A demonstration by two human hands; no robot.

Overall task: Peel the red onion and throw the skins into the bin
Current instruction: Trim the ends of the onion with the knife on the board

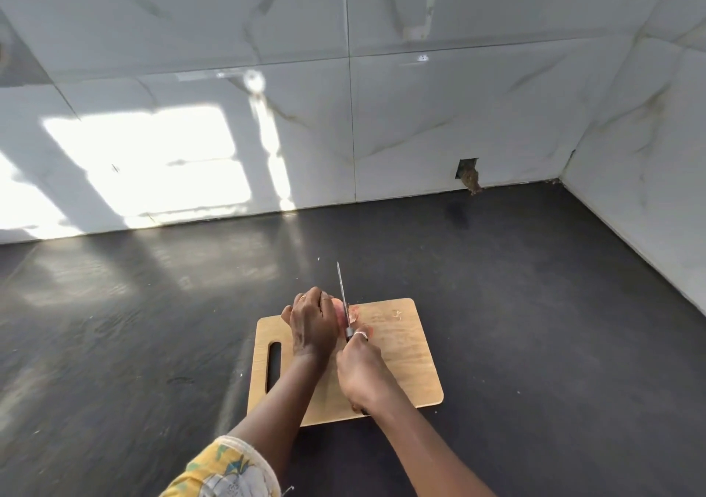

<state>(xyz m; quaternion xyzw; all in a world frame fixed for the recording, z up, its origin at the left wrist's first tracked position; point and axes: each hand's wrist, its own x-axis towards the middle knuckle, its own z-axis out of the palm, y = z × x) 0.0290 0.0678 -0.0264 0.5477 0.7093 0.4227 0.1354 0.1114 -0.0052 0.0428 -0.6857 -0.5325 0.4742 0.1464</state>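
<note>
A wooden cutting board [405, 366] with a slot handle lies on the dark countertop. My left hand [311, 324] presses down on the red onion [338, 311], which is mostly hidden under my fingers at the board's far edge. My right hand [361, 370] grips the handle of a knife [343, 294]; its blade points away from me and rests against the onion's right side. A cut piece of onion end [354, 314] lies just right of the blade. Small skin scraps [397, 315] sit on the board further right. No bin is in view.
The dark countertop [153, 324] runs to a glossy tiled wall behind and on the right, forming a corner at the far right. A broken hole [469, 173] shows in the wall at counter level. Bright sunlight patches fall at the left.
</note>
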